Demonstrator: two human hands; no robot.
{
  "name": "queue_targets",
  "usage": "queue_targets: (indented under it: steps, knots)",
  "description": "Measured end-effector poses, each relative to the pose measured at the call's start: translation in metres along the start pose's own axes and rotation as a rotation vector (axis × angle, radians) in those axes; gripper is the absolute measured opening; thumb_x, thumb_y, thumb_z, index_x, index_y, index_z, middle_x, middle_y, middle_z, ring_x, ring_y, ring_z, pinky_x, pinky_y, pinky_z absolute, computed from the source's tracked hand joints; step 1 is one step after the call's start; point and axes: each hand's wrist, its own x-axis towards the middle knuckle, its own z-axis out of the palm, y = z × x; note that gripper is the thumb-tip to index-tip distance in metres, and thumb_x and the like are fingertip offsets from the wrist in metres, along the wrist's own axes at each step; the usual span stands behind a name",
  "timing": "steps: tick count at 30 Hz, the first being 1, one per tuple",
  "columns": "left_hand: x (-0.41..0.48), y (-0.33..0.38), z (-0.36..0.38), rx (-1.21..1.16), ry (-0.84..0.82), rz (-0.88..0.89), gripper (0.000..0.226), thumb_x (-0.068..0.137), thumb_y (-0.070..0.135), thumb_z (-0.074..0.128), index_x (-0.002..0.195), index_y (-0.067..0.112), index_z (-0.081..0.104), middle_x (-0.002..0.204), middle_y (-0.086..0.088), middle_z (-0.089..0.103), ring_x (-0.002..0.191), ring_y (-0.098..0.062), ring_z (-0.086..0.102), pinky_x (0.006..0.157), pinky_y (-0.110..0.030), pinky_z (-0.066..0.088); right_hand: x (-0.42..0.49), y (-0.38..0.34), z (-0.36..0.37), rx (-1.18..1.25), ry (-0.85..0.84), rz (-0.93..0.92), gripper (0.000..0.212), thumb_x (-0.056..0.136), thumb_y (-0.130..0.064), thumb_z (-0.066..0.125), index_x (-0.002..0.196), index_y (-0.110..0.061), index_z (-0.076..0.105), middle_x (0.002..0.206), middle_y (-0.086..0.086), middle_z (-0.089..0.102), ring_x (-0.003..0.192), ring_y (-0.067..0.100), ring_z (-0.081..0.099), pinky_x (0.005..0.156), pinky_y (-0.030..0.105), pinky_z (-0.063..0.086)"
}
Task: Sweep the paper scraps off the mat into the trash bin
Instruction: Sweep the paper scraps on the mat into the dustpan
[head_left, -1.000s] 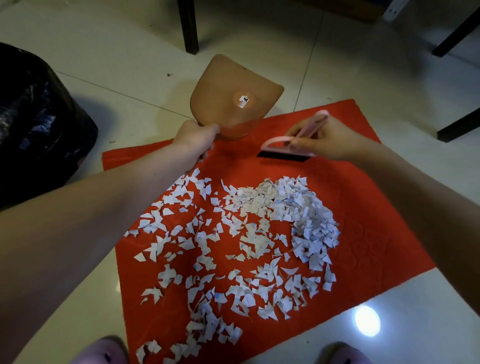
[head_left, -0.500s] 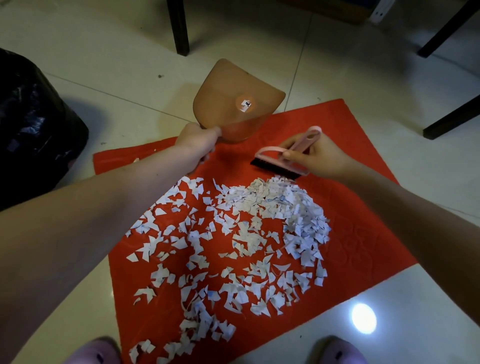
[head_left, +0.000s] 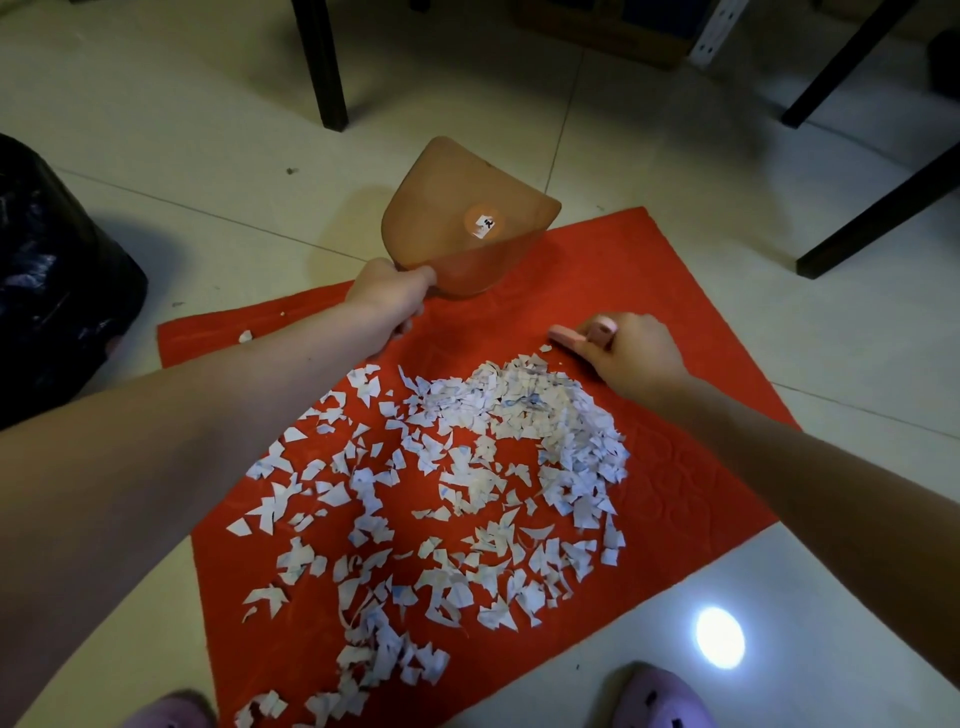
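A red mat (head_left: 675, 493) lies on the tiled floor, covered with several white paper scraps (head_left: 467, 467). My left hand (head_left: 389, 296) grips the handle of a brown dustpan (head_left: 467, 223), held tilted above the mat's far edge. My right hand (head_left: 634, 353) grips a small pink brush (head_left: 571, 335), pressed low on the mat at the far right edge of the scrap pile; its bristles are hidden behind the hand. A black trash bag (head_left: 52, 291) sits at the left.
Black furniture legs stand at the back (head_left: 322, 67) and at the right (head_left: 878, 208). Pale tiled floor (head_left: 182, 156) surrounds the mat. Two pink slippers (head_left: 660, 696) show at the bottom edge. A bright light reflection (head_left: 719, 636) lies on the floor.
My right hand has brought the brush down from above the mat to the far edge of the scrap pile. The dustpan has barely moved.
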Motion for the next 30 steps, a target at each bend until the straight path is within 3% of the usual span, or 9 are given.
queue_targets:
  steps: [3, 5, 9, 12, 18, 21, 23, 27, 30]
  knots:
    - [0.001, 0.000, -0.004, -0.002, 0.007, -0.005, 0.021, 0.092, 0.030, 0.054, 0.080, 0.013, 0.050, 0.065, -0.004, 0.052, 0.047, -0.017, 0.041, 0.046, -0.024, 0.033, -0.003, -0.013, -0.003, 0.140, -0.091, -0.068, 0.020, 0.091, -0.031, 0.061, 0.106, -0.019, 0.067, 0.086, 0.005, 0.071, 0.069, 0.018, 0.067, 0.062, 0.036, 0.058]
    - [0.002, 0.001, -0.007, -0.005, 0.016, 0.000, 0.022, 0.092, 0.029, 0.054, 0.077, 0.013, 0.049, 0.064, -0.005, 0.051, 0.047, -0.018, 0.041, 0.047, -0.024, 0.033, -0.002, -0.020, -0.013, 0.288, -0.052, -0.094, 0.018, 0.090, -0.021, 0.062, 0.106, -0.015, 0.067, 0.090, 0.002, 0.070, 0.076, 0.015, 0.067, 0.067, 0.032, 0.058]
    - [0.002, 0.001, -0.011, -0.021, 0.018, 0.002, 0.023, 0.091, 0.028, 0.055, 0.076, 0.013, 0.048, 0.064, -0.005, 0.050, 0.047, -0.018, 0.040, 0.048, -0.025, 0.033, 0.006, -0.014, -0.032, 0.485, 0.097, -0.102, 0.011, 0.088, -0.017, 0.065, 0.088, -0.028, 0.067, 0.081, -0.003, 0.071, 0.077, 0.012, 0.068, 0.076, 0.031, 0.055]
    - [0.000, 0.001, -0.011, -0.010, 0.012, 0.004, 0.022, 0.092, 0.029, 0.055, 0.076, 0.013, 0.049, 0.065, -0.005, 0.051, 0.048, -0.017, 0.041, 0.047, -0.025, 0.033, 0.007, 0.001, -0.028, 0.427, 0.102, -0.024, 0.011, 0.088, -0.016, 0.065, 0.087, -0.026, 0.067, 0.080, -0.004, 0.070, 0.075, 0.011, 0.067, 0.078, 0.034, 0.055]
    - [-0.002, 0.003, -0.006, -0.015, 0.005, 0.010, 0.021, 0.091, 0.029, 0.055, 0.077, 0.013, 0.050, 0.064, -0.004, 0.051, 0.047, -0.017, 0.041, 0.047, -0.025, 0.033, 0.002, 0.028, -0.017, 0.177, 0.246, 0.112, 0.021, 0.092, -0.022, 0.057, 0.108, -0.016, 0.068, 0.085, 0.004, 0.063, 0.076, 0.021, 0.059, 0.065, 0.029, 0.043]
    - [-0.002, 0.002, -0.002, -0.008, -0.009, 0.007, 0.021, 0.091, 0.029, 0.055, 0.077, 0.014, 0.050, 0.064, -0.004, 0.051, 0.048, -0.016, 0.041, 0.047, -0.025, 0.034, 0.004, 0.039, -0.012, 0.149, 0.201, 0.209, 0.023, 0.092, -0.032, 0.057, 0.102, -0.015, 0.069, 0.078, 0.004, 0.063, 0.067, 0.018, 0.056, 0.055, 0.025, 0.039]
    - [-0.002, 0.002, 0.000, 0.002, -0.017, 0.010, 0.021, 0.091, 0.028, 0.055, 0.077, 0.013, 0.050, 0.064, -0.004, 0.051, 0.047, -0.016, 0.041, 0.047, -0.025, 0.034, -0.001, 0.034, -0.007, 0.180, 0.127, 0.173, 0.031, 0.090, -0.046, 0.058, 0.088, -0.017, 0.069, 0.065, 0.001, 0.062, 0.054, 0.014, 0.056, 0.045, 0.019, 0.040]
    - [-0.001, 0.005, 0.002, 0.011, -0.023, 0.025, 0.022, 0.091, 0.028, 0.055, 0.076, 0.012, 0.050, 0.064, -0.005, 0.051, 0.047, -0.017, 0.041, 0.047, -0.025, 0.033, -0.010, 0.015, -0.010, 0.450, 0.105, 0.050, 0.010, 0.090, -0.022, 0.064, 0.097, -0.016, 0.068, 0.086, 0.002, 0.070, 0.081, 0.015, 0.068, 0.072, 0.033, 0.056]
    - [-0.002, 0.007, 0.006, 0.009, -0.026, 0.029, 0.022, 0.091, 0.028, 0.055, 0.077, 0.013, 0.050, 0.064, -0.004, 0.050, 0.047, -0.017, 0.041, 0.047, -0.024, 0.033, -0.010, 0.016, -0.027, 0.678, 0.177, -0.014, 0.008, 0.088, -0.017, 0.065, 0.096, -0.016, 0.068, 0.076, -0.006, 0.073, 0.076, 0.010, 0.071, 0.072, 0.030, 0.055]
